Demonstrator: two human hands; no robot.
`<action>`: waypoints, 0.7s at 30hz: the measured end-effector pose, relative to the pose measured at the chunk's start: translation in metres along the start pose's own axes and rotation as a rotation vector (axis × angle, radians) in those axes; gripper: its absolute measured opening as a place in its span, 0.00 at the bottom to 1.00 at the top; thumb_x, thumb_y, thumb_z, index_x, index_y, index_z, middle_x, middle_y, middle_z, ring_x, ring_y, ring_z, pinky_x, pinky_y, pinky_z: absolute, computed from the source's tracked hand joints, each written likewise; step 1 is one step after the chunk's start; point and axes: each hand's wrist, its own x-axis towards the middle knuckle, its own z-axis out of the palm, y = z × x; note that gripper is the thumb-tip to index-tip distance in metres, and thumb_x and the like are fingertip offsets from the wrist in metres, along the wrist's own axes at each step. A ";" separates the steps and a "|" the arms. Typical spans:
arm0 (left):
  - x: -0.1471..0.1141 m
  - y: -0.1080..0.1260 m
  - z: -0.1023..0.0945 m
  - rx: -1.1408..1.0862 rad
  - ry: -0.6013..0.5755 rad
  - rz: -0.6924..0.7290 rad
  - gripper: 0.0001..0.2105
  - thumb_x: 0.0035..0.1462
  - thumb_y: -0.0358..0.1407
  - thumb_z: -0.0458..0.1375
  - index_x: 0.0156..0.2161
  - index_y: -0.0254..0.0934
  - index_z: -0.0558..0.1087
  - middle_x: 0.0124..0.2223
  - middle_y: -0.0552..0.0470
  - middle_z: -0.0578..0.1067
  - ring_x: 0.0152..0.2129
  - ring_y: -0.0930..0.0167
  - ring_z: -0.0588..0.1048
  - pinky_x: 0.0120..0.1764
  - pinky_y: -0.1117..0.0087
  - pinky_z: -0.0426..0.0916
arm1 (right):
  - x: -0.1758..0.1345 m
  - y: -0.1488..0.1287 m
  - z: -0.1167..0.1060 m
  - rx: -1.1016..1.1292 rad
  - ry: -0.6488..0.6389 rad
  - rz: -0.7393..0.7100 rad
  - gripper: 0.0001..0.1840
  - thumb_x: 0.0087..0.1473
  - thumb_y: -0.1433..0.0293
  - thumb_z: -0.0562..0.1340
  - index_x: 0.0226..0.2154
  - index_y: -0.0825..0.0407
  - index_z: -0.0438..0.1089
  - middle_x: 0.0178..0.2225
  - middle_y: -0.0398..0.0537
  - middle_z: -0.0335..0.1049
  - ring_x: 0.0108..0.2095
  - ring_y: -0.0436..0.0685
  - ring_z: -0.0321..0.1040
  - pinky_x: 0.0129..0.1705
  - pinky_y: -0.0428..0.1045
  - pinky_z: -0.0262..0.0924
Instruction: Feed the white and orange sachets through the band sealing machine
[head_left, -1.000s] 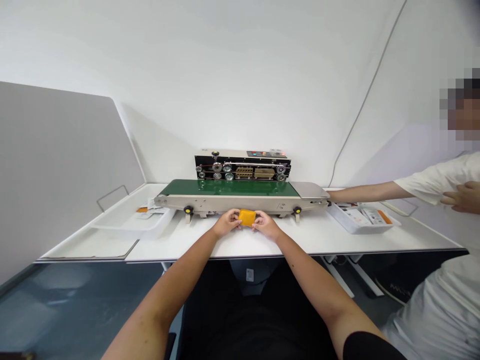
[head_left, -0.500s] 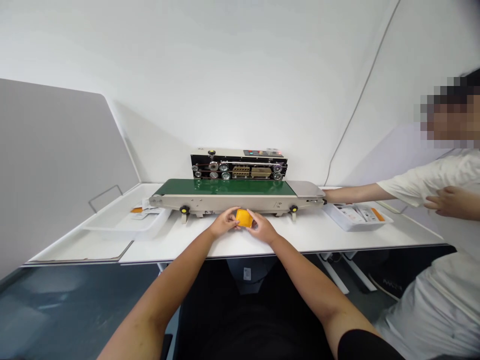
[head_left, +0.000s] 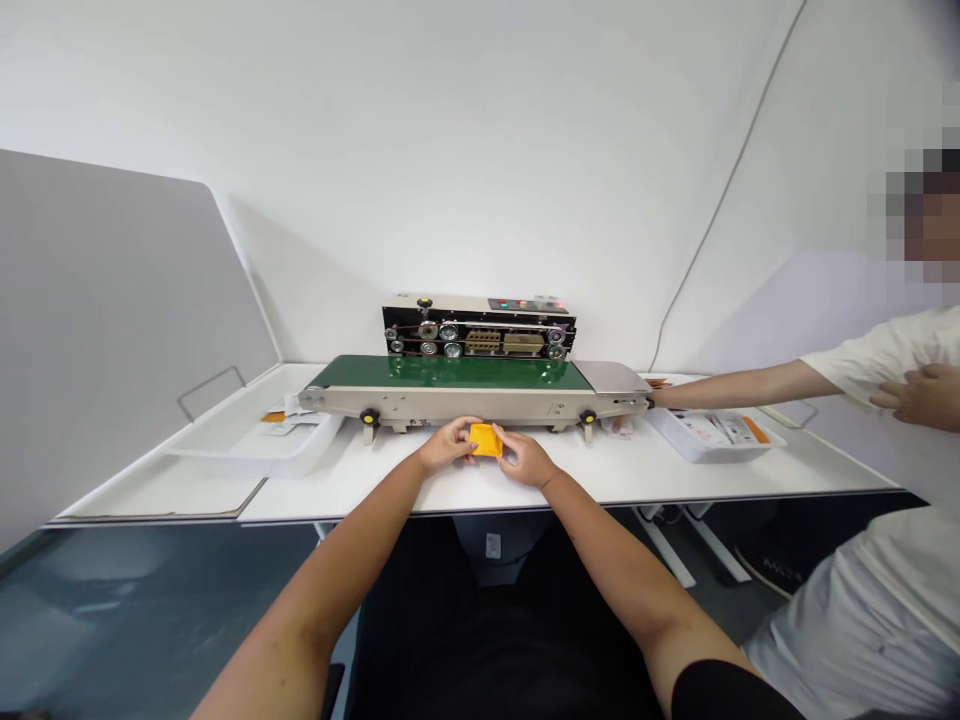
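A small orange packet (head_left: 486,440) is held between my two hands, just in front of the conveyor machine. My left hand (head_left: 448,444) is closed on its left edge, thumb on the near face. On the right edge, my right hand (head_left: 526,458) pinches it with thumb and fingers. Behind the packet stands the band sealer (head_left: 480,404), with a green conveyor belt (head_left: 450,373) and a black-fronted unit of rollers (head_left: 480,335) at its back.
A white tray (head_left: 300,455) with packets is at the left, another white tray (head_left: 701,450) with packets at the right. From the right a co-worker's arm (head_left: 742,386) reaches behind the right tray toward the machine's end. The white table's front edge (head_left: 585,507) lies near me.
The orange packet has turned slightly and shows a flatter, wider face between my hands. At the right, the co-worker has shifted rightward, and their hand has gone under the machine's right end.
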 end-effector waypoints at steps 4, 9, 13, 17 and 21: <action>-0.001 -0.001 -0.001 0.037 -0.010 0.005 0.34 0.50 0.42 0.70 0.58 0.37 0.61 0.29 0.57 0.74 0.21 0.72 0.78 0.24 0.76 0.69 | 0.001 0.005 0.003 0.201 0.030 0.091 0.37 0.51 0.70 0.63 0.64 0.48 0.60 0.45 0.51 0.73 0.39 0.57 0.71 0.46 0.54 0.66; -0.003 -0.001 0.000 0.120 -0.081 -0.026 0.33 0.52 0.43 0.68 0.59 0.37 0.62 0.31 0.54 0.75 0.21 0.73 0.77 0.25 0.76 0.69 | 0.003 0.015 0.009 0.626 0.024 0.350 0.22 0.54 0.62 0.64 0.51 0.49 0.68 0.31 0.43 0.72 0.30 0.52 0.69 0.35 0.48 0.65; -0.003 0.000 0.001 0.111 -0.118 -0.038 0.34 0.51 0.43 0.69 0.60 0.36 0.62 0.30 0.54 0.75 0.21 0.73 0.76 0.24 0.76 0.68 | 0.004 0.018 0.010 0.831 0.062 0.478 0.20 0.50 0.59 0.68 0.44 0.49 0.71 0.25 0.40 0.70 0.24 0.50 0.67 0.28 0.45 0.62; -0.002 0.000 0.002 0.060 -0.126 -0.035 0.34 0.51 0.43 0.69 0.60 0.37 0.62 0.30 0.54 0.75 0.21 0.73 0.76 0.25 0.75 0.69 | 0.005 0.016 0.006 0.893 0.141 0.535 0.20 0.45 0.57 0.71 0.38 0.49 0.69 0.23 0.39 0.71 0.22 0.51 0.68 0.28 0.46 0.62; -0.002 -0.001 0.002 0.051 -0.131 -0.039 0.34 0.51 0.42 0.69 0.60 0.37 0.62 0.30 0.54 0.75 0.21 0.73 0.76 0.25 0.76 0.68 | 0.006 0.016 0.003 0.929 0.154 0.566 0.22 0.43 0.57 0.73 0.36 0.49 0.67 0.23 0.40 0.72 0.23 0.52 0.70 0.29 0.46 0.64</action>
